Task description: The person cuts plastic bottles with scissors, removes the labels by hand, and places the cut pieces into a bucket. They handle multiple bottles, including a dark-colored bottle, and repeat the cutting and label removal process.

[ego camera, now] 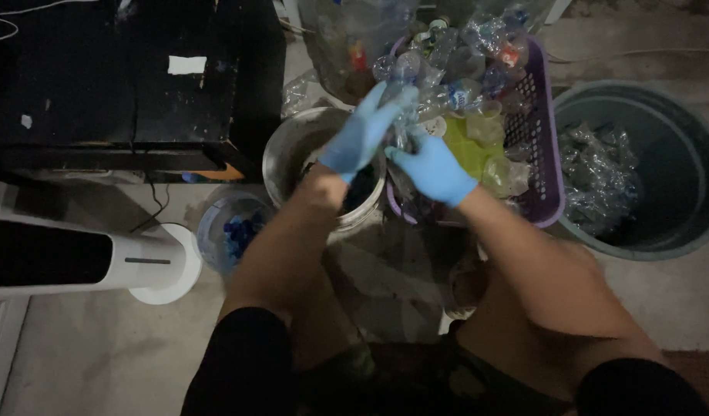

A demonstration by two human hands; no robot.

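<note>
Both hands wear blue gloves and meet over the gap between a grey bucket [293, 146] and a purple basket [551, 154] heaped with clear bottles. The left hand [362, 135] is wrapped round the upper part of a clear plastic bottle [403, 115], fingers curled close about it; the right hand [435, 169] closes on the lower end of the same bottle from below, so the bottle sits between the two palms, just above the bucket's rim. The picture is dim and blurred here, so I cannot tell whether a cap is on it. Judging by its look, the bottle is empty, very light, thin-walled and easily crushed; it will give and crackle under a firm squeeze and not break. Smooth plastic against gloves may slip, more so if wet, so a hold round the stiffer neck and the ribbed base seems surer than one on the soft middle. To the right stands a dark bin [678, 154] with crumpled plastic in it; to the left, on the floor, a small tub [216, 212] holds blue caps.
</note>
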